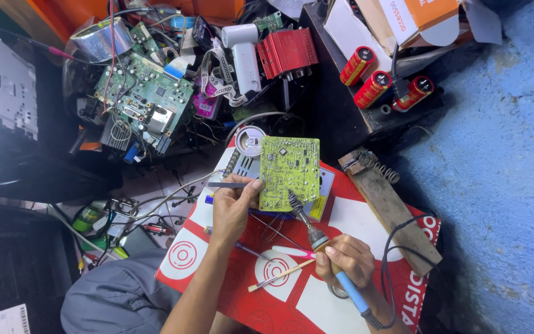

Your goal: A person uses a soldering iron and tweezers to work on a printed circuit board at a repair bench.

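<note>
Both hands work at the yellow-green rectangular circuit board [290, 172], which lies on a red and white printed sheet [353, 222]. Left hand [233, 207] grasps grey metal tweezers [228, 184], just beside the board's left edge. Right hand [345, 258] is closed around a blue-handled soldering iron [319, 241], its tip touching the board's lower part. Above the board lies a round silver tin [250, 140].

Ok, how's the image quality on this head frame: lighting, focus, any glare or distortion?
Head view: even, soft light; the green circuit board, left hand and right hand are sharp. Glare on the foil tape roll. The lower left corner falls into dark shadow. Wide-angle bending shows toward the edges.
</note>
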